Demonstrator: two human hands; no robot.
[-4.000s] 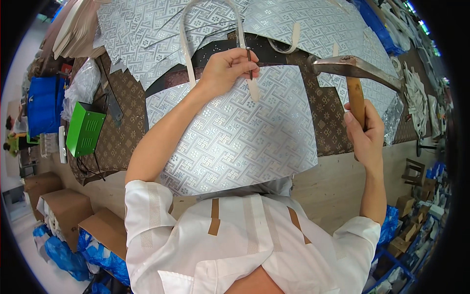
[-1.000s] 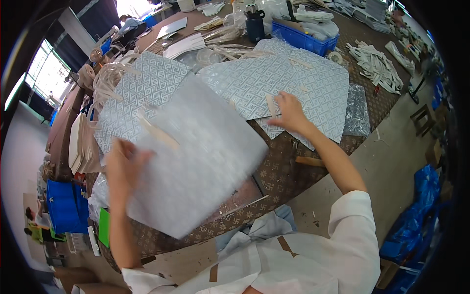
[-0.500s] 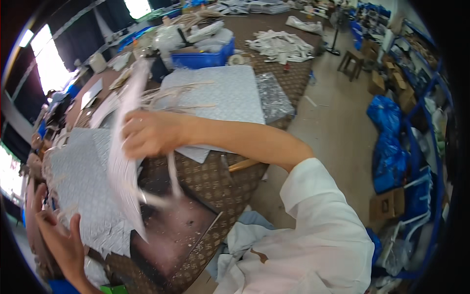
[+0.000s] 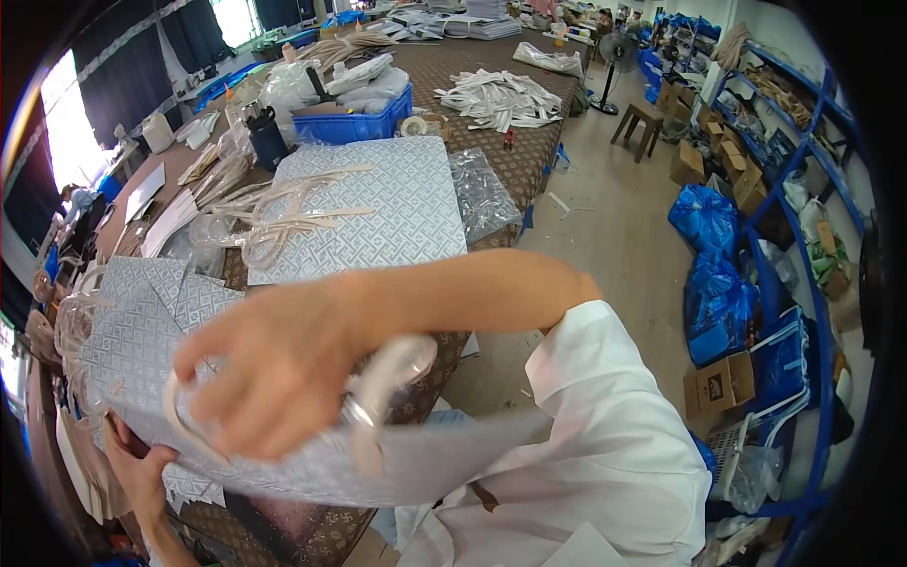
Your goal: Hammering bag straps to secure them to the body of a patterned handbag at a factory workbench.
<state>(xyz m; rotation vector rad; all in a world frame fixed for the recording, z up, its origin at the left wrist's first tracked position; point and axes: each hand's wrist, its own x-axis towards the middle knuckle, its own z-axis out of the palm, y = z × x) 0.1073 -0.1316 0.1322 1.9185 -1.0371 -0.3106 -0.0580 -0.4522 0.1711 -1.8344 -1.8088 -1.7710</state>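
Note:
A flat paper bag [image 4: 321, 477], grey-white with a geometric pattern and pale ribbon handles, spans the foreground, blurred. My right hand [image 4: 274, 369] is curled at its upper part beside a ribbon loop; its fingers are smeared, but they appear to hold the bag. At the left edge of the bag, my left hand [image 4: 137, 472] is closed with the thumb on top. Under the hands lie more patterned bags [image 4: 132, 312]. Beyond my right forearm is another stack of patterned bags [image 4: 397, 198] with ribbon handles [image 4: 283, 227] lying across it. A dark panel [image 4: 274, 529] is mostly covered.
A blue crate [image 4: 354, 123] of plastic-wrapped goods stands on the brown table [image 4: 463, 57], near a dark cup of tools [image 4: 266, 137] and a heap of white strips [image 4: 499, 99]. Blue bags [image 4: 713, 274], cartons [image 4: 720, 383] and a blue-framed shelf [image 4: 803, 151] line the right.
My right hand has come down and nearer with the bag, which has swung from upright to lying across the foreground. My left hand, open before, has closed on its left edge.

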